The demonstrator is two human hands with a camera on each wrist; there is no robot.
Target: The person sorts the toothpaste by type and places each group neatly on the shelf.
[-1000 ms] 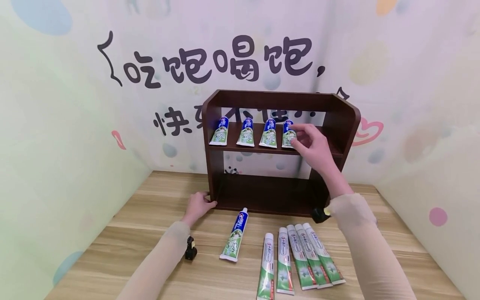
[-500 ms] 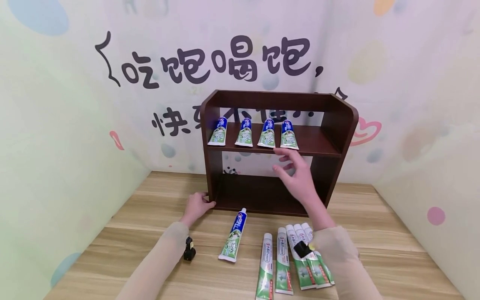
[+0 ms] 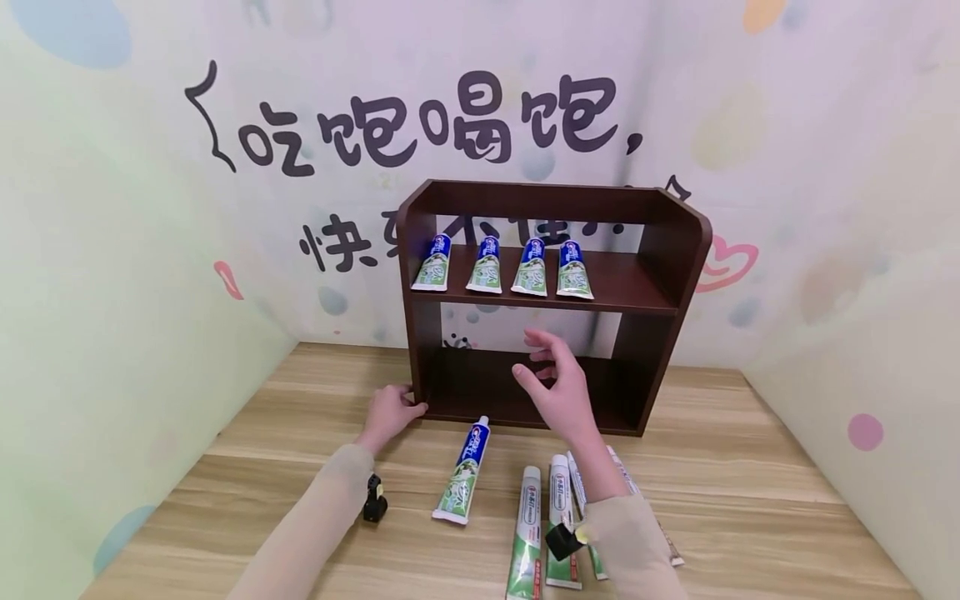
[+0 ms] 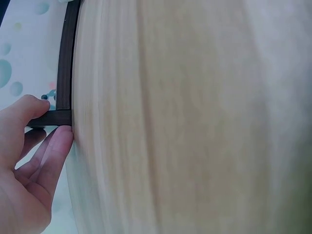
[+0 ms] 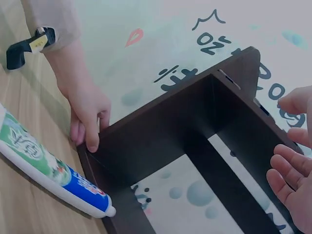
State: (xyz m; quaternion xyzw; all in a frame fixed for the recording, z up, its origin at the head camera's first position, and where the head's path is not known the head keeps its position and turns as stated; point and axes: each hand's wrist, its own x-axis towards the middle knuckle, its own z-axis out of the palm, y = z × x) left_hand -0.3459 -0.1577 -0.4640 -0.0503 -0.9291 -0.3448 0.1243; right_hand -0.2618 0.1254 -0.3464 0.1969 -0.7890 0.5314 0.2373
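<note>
My left hand (image 3: pixel 389 414) pinches the lower left corner of a dark brown wooden shelf rack (image 3: pixel 543 304); in the left wrist view thumb and fingers (image 4: pixel 57 146) lie on both sides of its side panel. My right hand (image 3: pixel 558 392) hangs in the air before the lower compartment, fingers loosely bent, holding nothing. On the upper shelf several blue-and-green toothpaste tubes lean in a row, the rightmost tube (image 3: pixel 574 271) right of the middle. Another blue-and-green toothpaste tube (image 3: pixel 463 475) lies on the table, cap toward the rack, between my hands.
Several white-and-green toothpaste tubes lie at the front right, the leftmost tube (image 3: pixel 527 533) in plain sight and others partly hidden under my right forearm. The wooden table (image 3: pixel 285 425) meets a printed wall (image 3: pixel 480 50) behind the rack.
My right hand has let go of the rightmost tube on the upper shelf and moved down and left, toward the tube on the table. The left hand keeps its grip on the rack.
</note>
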